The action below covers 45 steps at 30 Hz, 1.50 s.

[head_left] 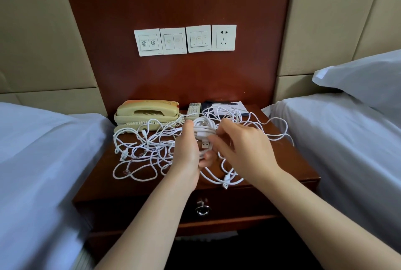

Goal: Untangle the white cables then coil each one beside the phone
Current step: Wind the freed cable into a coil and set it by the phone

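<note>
The white cables (141, 150) lie in one loose tangle on the wooden table (282, 161), starting right against the front of the beige phone (147, 115) and spreading forward and to the right of it across most of the top. The phone stands at the back left corner, and some loops touch its base and its curly cord. Just right of the phone's front edge, the left hand (187, 150) grasps a gathered bunch of the cables. Its thumb points up toward the phone's side of the table and its fingers curl under the bunch from below. The right hand (243, 146) is farther right of the phone, facing the left hand. Its bent fingers and thumb close on the same bunch, though they are slightly blurred. A USB plug (205, 145) sticks out of the bunch in the gap between the two hands. More loops hang from the bunch and trail toward the table's front edge, where another plug (225, 184) lies. A wide loop reaches the right edge, far from the phone. Immediately right of the phone a remote control (192, 109) lies at the back of the table, with a notepad (227, 108) beyond it, and cable strands cross both. Above the phone a row of switch panels (173, 40) and a wall socket (224, 37) are set in the red-brown panel. A bed with white sheets flanks the table on each side, and the one right of the phone has a pillow (364, 78).
</note>
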Each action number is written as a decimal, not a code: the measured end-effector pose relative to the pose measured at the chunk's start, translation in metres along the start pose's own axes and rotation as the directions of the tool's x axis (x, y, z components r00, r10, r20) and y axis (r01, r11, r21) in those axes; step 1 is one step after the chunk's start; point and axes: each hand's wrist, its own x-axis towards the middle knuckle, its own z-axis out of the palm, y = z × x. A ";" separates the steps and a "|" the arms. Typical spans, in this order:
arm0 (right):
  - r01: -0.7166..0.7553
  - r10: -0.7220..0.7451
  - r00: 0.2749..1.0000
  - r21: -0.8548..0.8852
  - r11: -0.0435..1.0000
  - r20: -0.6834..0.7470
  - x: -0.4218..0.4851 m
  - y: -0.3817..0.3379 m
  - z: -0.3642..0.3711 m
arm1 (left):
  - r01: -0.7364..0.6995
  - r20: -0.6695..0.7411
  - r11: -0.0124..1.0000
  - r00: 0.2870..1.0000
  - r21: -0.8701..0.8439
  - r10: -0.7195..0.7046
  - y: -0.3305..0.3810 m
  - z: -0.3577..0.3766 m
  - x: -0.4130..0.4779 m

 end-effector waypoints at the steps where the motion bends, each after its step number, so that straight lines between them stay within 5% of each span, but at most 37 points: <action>1: 0.036 -0.036 0.999 -0.015 0.999 -0.027 0.000 -0.001 0.001 | -0.004 -0.011 1.000 1.000 0.004 0.004 0.000 0.000 0.000; 10: 0.246 -0.236 0.960 0.053 0.968 -0.151 0.001 0.000 0.009 | 0.034 0.042 0.993 0.999 -0.112 -0.029 0.004 -0.001 -0.002; 20: 0.102 -0.109 0.973 -0.046 0.994 -0.205 0.000 -0.007 0.016 | -0.101 -0.145 0.995 0.984 -0.007 0.099 -0.007 0.015 -0.009; 27: -0.027 0.015 0.990 -0.087 0.996 -0.140 -0.001 -0.007 0.013 | -0.244 -0.135 0.934 0.949 0.262 0.285 -0.012 0.014 -0.008; 34: 0.018 -0.024 0.999 -0.136 0.991 -0.041 -0.002 -0.014 0.004 | -0.190 -0.106 0.951 0.970 0.242 0.221 0.003 0.004 -0.007; 45: -0.292 0.291 0.956 0.172 0.941 0.032 0.003 -0.006 0.005 | -0.439 -0.025 0.789 0.868 0.429 0.496 -0.013 0.011 -0.001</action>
